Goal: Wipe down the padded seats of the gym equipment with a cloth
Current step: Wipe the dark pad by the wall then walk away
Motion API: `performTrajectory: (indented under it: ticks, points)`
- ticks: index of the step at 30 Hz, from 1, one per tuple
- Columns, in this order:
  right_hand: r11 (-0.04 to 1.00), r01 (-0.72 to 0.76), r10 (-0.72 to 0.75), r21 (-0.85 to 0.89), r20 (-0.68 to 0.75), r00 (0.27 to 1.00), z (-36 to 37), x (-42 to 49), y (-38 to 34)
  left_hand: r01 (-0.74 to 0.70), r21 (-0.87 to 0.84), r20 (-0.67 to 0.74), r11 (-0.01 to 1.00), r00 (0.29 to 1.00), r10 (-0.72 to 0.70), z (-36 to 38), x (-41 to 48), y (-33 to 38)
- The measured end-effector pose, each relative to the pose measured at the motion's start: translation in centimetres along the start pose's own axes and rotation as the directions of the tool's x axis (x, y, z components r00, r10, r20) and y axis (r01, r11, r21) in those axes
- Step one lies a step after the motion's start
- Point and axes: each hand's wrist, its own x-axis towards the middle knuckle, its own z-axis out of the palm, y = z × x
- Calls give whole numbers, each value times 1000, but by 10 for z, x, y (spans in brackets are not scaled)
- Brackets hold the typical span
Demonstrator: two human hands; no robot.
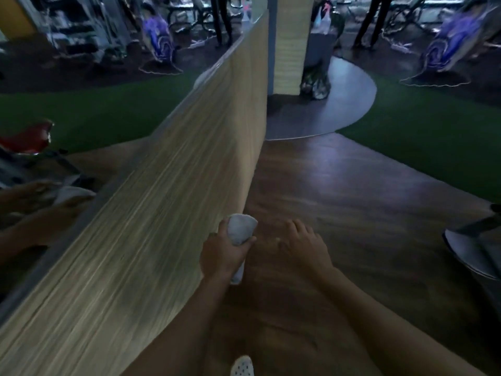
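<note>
My left hand [223, 251] grips a rolled white cloth [241, 229] low in the middle of the view, its fingers curled round the bundle and a tail of cloth hanging below the wrist. My right hand [302, 246] hovers just to the right of it, palm down with fingers loosely spread, holding nothing. Both hands are above a brown wooden floor [352, 191]. No padded seat shows close to the hands; a red padded seat [27, 138] appears at the far left edge, seemingly in a mirror.
A curved pale wood-grain panel [173, 185] runs diagonally on my left, with a mirror [81, 109] beyond it reflecting my arms. Green turf [433, 137] borders the floor. A round metal base [469, 253] stands at the right edge. People and gym machines [458, 42] are far back.
</note>
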Motion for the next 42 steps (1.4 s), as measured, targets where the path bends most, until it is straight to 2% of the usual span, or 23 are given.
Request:
performTrajectory:
  ticks: [8,15,21,28,34,42]
  points:
    - [982,-186,186,-1,-56,981,-14,161,59,-91,-40,98,995,991,94,53,193,74]
    - [978,-208,209,23,-54,976,-44,320,138,-105,13,121,994,987,102,127,343,149]
    - [973,-231,230,-2,-67,971,-83,437,198,-74,-81,118,994,990,83,173,451,216]
    - [950,-309,308,-31,-49,950,-100,564,266,-129,-39,173,991,976,133,238,588,266]
    - [903,-430,429,6,-84,900,-123,685,327,-243,-22,266,970,934,240,291,728,340]
    - [748,-640,662,176,-147,735,-174,797,424,-472,1,390,882,812,435,374,867,470]
